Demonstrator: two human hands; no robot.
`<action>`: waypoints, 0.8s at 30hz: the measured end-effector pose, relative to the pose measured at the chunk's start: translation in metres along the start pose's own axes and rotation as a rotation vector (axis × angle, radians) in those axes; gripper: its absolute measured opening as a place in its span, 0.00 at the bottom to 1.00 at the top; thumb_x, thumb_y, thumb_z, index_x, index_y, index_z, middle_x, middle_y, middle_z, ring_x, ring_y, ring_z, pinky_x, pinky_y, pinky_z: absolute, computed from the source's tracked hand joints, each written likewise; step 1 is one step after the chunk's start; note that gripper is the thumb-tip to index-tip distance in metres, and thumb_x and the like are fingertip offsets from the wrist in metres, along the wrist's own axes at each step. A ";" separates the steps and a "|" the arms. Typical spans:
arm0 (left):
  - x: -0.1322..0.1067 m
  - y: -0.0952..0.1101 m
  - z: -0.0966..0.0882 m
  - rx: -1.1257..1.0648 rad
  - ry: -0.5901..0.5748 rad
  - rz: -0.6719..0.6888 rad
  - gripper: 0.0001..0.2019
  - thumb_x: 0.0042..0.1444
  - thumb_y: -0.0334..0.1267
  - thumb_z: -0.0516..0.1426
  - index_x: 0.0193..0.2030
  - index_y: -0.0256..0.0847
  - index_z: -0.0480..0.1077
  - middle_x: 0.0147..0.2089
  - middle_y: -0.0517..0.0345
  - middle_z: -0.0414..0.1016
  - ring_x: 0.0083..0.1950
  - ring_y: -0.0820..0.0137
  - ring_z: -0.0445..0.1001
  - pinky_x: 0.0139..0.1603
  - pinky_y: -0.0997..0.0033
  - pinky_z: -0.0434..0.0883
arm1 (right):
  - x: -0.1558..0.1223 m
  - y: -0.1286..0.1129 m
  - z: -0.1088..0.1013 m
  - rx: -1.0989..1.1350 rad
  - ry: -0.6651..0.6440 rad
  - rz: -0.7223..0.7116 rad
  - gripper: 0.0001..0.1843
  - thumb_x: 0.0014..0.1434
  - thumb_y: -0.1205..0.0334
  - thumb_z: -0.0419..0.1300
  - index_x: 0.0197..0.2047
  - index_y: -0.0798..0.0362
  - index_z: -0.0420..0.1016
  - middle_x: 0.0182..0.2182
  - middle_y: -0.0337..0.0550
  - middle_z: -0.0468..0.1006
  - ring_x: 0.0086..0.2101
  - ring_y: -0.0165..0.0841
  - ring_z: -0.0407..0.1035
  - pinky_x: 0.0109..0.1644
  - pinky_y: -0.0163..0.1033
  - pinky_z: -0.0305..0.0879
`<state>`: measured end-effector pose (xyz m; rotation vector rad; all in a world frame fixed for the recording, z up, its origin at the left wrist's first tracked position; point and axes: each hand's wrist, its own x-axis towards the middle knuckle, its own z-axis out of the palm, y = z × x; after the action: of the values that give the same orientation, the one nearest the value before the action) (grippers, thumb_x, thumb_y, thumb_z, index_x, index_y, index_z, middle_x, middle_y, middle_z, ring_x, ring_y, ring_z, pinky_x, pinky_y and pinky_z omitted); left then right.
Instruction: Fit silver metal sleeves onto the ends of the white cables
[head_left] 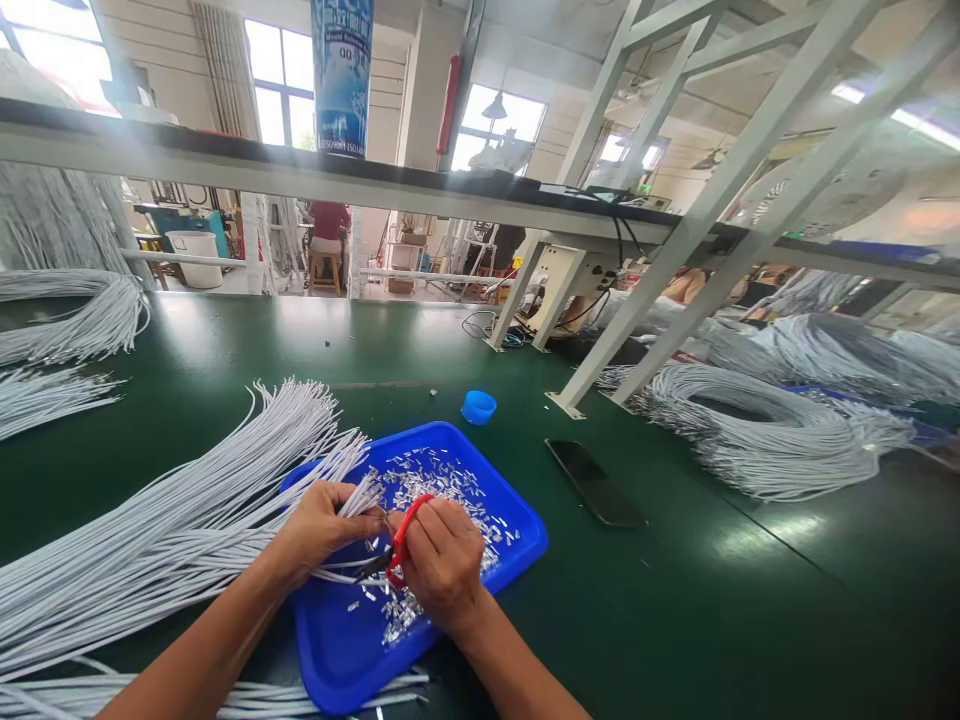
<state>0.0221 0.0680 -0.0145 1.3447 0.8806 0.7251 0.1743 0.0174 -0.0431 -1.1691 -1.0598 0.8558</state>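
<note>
My left hand is closed around the ends of several white cables, thumb and fingers pinching them over the tray. In my right hand is a pair of scissors with red handles; their dark blades point left, close to the cable ends. Beneath both hands lies a blue tray with many small shiny metal pieces scattered in it. A large bundle of white cables stretches from the left, its cut ends resting by the tray's left rim. My right fingers partly hide the scissors.
A blue cap and a black phone lie on the green table. Coiled cables sit at right, more cables at left. White metal posts hold a shelf bearing a blue can. Someone sits in the background.
</note>
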 end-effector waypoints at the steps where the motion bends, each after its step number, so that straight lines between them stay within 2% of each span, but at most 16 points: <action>1: 0.000 0.000 0.000 -0.015 0.002 -0.020 0.12 0.35 0.41 0.67 0.20 0.35 0.73 0.18 0.64 0.67 0.24 0.75 0.63 0.28 0.75 0.59 | 0.003 -0.002 -0.003 0.012 0.018 -0.013 0.11 0.48 0.57 0.63 0.20 0.51 0.70 0.19 0.38 0.67 0.25 0.30 0.61 0.27 0.33 0.60; 6: 0.001 0.000 -0.002 -0.103 -0.022 -0.134 0.14 0.34 0.43 0.67 0.23 0.34 0.74 0.20 0.64 0.68 0.23 0.76 0.62 0.26 0.76 0.58 | 0.023 -0.003 -0.022 0.230 0.168 0.063 0.19 0.51 0.49 0.59 0.19 0.52 0.61 0.17 0.33 0.60 0.19 0.27 0.56 0.24 0.33 0.56; 8: 0.002 -0.001 -0.003 -0.116 -0.033 -0.152 0.16 0.36 0.45 0.67 0.29 0.34 0.76 0.20 0.64 0.69 0.23 0.77 0.62 0.26 0.77 0.58 | 0.025 -0.001 -0.026 0.205 0.103 0.134 0.21 0.51 0.46 0.58 0.19 0.53 0.62 0.16 0.33 0.59 0.19 0.26 0.54 0.24 0.33 0.53; 10: 0.003 -0.002 -0.005 -0.113 -0.013 -0.141 0.18 0.37 0.45 0.66 0.33 0.34 0.76 0.20 0.64 0.68 0.22 0.77 0.61 0.26 0.77 0.57 | 0.022 -0.001 -0.026 0.070 -0.005 0.162 0.21 0.52 0.44 0.58 0.21 0.54 0.66 0.16 0.33 0.59 0.19 0.26 0.53 0.24 0.33 0.51; 15: 0.004 -0.003 -0.007 -0.073 0.060 -0.060 0.16 0.37 0.45 0.66 0.29 0.33 0.75 0.17 0.64 0.66 0.20 0.78 0.60 0.23 0.78 0.55 | 0.014 -0.006 -0.024 -0.335 -0.237 -0.013 0.15 0.51 0.49 0.59 0.32 0.53 0.72 0.26 0.38 0.69 0.28 0.31 0.62 0.31 0.33 0.56; 17: 0.004 -0.002 -0.007 -0.073 0.070 -0.027 0.16 0.39 0.46 0.65 0.28 0.33 0.73 0.16 0.66 0.62 0.19 0.79 0.56 0.21 0.78 0.52 | 0.013 -0.008 -0.025 -0.487 -0.316 -0.029 0.13 0.52 0.50 0.59 0.29 0.53 0.72 0.26 0.38 0.70 0.28 0.31 0.63 0.31 0.33 0.56; 20: 0.002 0.000 -0.007 -0.073 0.057 0.000 0.16 0.42 0.47 0.64 0.27 0.33 0.71 0.15 0.69 0.57 0.17 0.81 0.50 0.19 0.79 0.46 | 0.012 -0.007 -0.026 -0.647 -0.404 -0.015 0.17 0.53 0.51 0.58 0.21 0.54 0.68 0.20 0.36 0.66 0.24 0.28 0.59 0.27 0.32 0.51; 24: 0.000 0.001 -0.006 -0.042 0.036 -0.003 0.16 0.44 0.48 0.63 0.26 0.34 0.70 0.15 0.71 0.53 0.17 0.81 0.47 0.19 0.79 0.45 | 0.010 -0.004 -0.025 -0.688 -0.430 -0.030 0.19 0.53 0.52 0.58 0.17 0.55 0.64 0.17 0.33 0.62 0.22 0.26 0.55 0.25 0.32 0.46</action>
<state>0.0174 0.0714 -0.0136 1.2966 0.8910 0.7640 0.2013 0.0184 -0.0390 -1.5622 -1.8126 0.7536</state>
